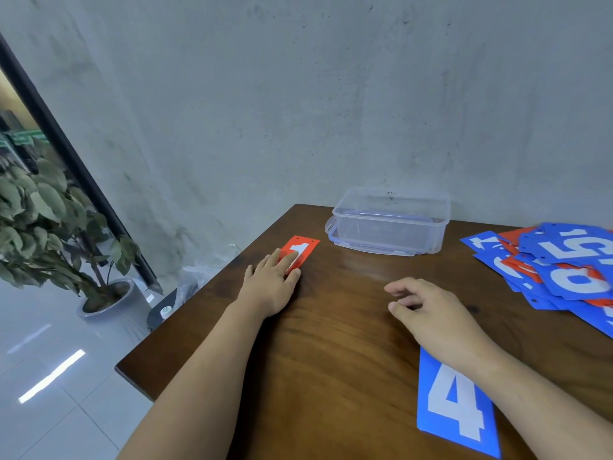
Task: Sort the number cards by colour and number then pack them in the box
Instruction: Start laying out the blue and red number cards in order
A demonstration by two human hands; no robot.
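Grey concrete wall backs a dark wooden table (331, 343). At its right edge lies a jumbled heap of red and blue number cards (564, 270) that is unsorted, and the clear box (391, 224) at the far side holds nothing, so the sorting looks barely begun. Only two cards lie apart: a blue 4 (454, 403) near the front and a red 1 (303, 249) far left. The left hand (270, 287) presses the red 1 with straight fingers close together. The right hand (431, 313) hangs over bare wood, fingers loosely curled, holding nothing.
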